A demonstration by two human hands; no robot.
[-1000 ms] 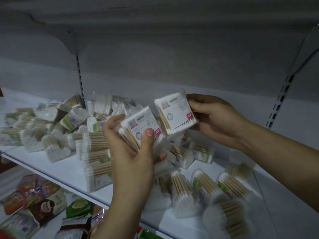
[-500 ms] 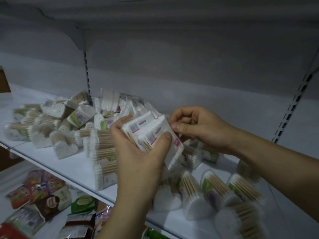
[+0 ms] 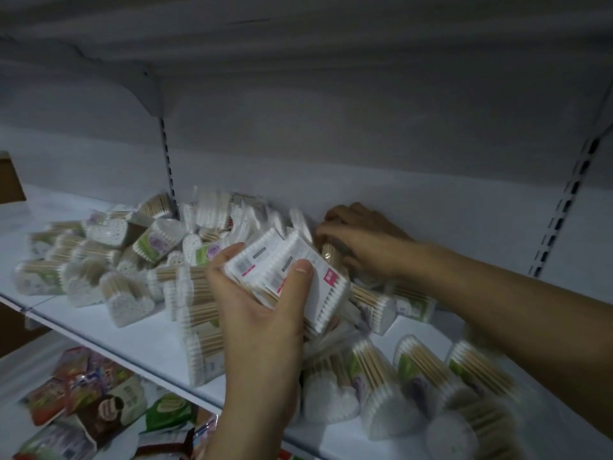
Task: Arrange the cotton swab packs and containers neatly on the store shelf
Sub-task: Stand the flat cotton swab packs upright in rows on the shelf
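Note:
My left hand (image 3: 265, 313) is shut on a small stack of flat white cotton swab packs (image 3: 288, 270) with pink labels, held above the white shelf (image 3: 132, 340). My right hand (image 3: 365, 240) reaches past the stack to the back wall, its fingers curled over a pack of wooden-stick swabs (image 3: 329, 252) in the pile. Heart-shaped swab containers (image 3: 129, 300) lie jumbled on the left. Green-labelled tubs (image 3: 418, 360) lie tipped over on the right, partly blurred.
The shelf above (image 3: 298, 61) hangs low over the pile. Slotted uprights stand at the back left (image 3: 166, 161) and right (image 3: 564, 210). The lower shelf holds colourful snack packets (image 3: 83, 393). A brown box edge (image 3: 10, 180) shows at far left.
My right hand put its pack onto the stack in my left hand, then moved back and right into the pile by the wall. The stack sank a little.

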